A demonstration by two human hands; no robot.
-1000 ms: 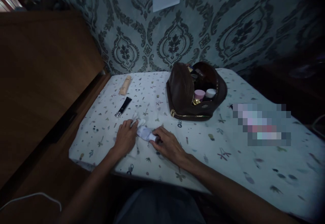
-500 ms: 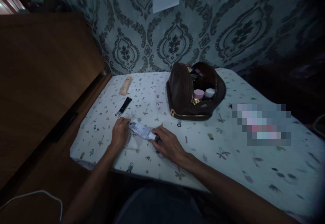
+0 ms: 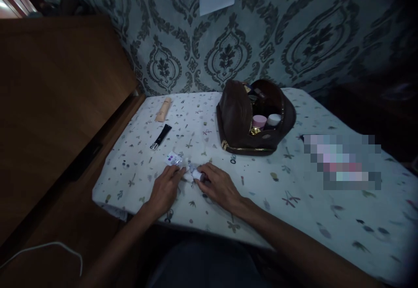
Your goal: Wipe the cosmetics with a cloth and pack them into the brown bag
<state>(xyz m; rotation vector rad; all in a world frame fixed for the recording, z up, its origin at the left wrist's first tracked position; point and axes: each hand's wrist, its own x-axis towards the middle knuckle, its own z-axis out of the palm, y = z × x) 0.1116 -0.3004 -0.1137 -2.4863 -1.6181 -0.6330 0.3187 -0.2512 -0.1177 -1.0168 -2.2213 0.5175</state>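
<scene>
A white and lavender squeeze tube with purple print lies slanted at the table's front, between my hands. My right hand is closed around its cap end. My left hand pinches a thin white tissue against the tube's middle, close to the right fingertips. The hands and tissue hide part of the tube. Beyond my left hand lie a black tube with a silver cap and a beige tube.
An open brown cosmetic bag holds several items, including a jar with a pink lid and one with a white lid. A blurred-out flat object lies right on the patterned tablecloth. A wooden cabinet stands left.
My left hand has moved right along the tube with the tissue, from its far end toward the cap. My right hand keeps its grip. The view has shifted slightly.
</scene>
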